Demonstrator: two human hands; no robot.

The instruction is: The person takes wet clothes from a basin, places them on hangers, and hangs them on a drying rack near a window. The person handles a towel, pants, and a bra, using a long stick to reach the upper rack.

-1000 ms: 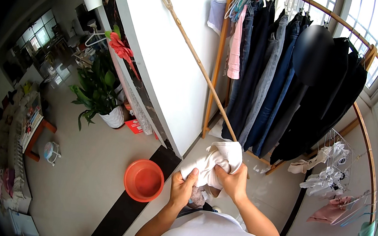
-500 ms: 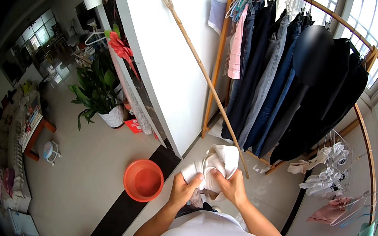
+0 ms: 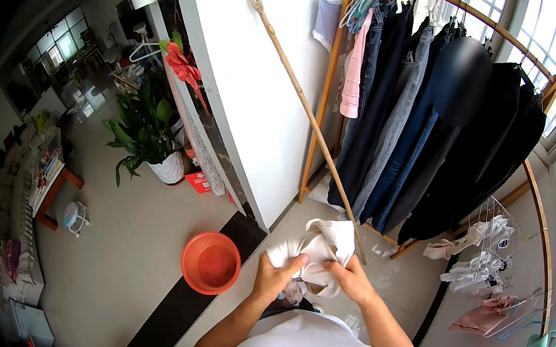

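A crumpled white piece of cloth (image 3: 324,250) is held up in front of my chest, bunched and folded over itself. My left hand (image 3: 275,276) is closed on its left side, the thumb lying on top. On the other side my right hand (image 3: 353,282) pinches it with the thumb over the fabric. Its exact kind cannot be made out. Below it, between my forearms, a small greyish-pink patterned bit (image 3: 293,291) shows, partly hidden. To the left of my hands an orange plastic basin (image 3: 211,263) rests on the floor.
Ahead stands a wooden clothes rack (image 3: 318,122) hung with jeans (image 3: 398,112) and dark trousers (image 3: 486,138). A forked wooden pole (image 3: 302,99) leans against the white wall. At right hangs a wire clip hanger with small white garments (image 3: 480,267). A potted plant (image 3: 144,124) stands at left.
Both hands have drawn slightly apart, the right one moving a little to the right. The white cloth is more spread and hangs lower between them. The view has shifted slightly.
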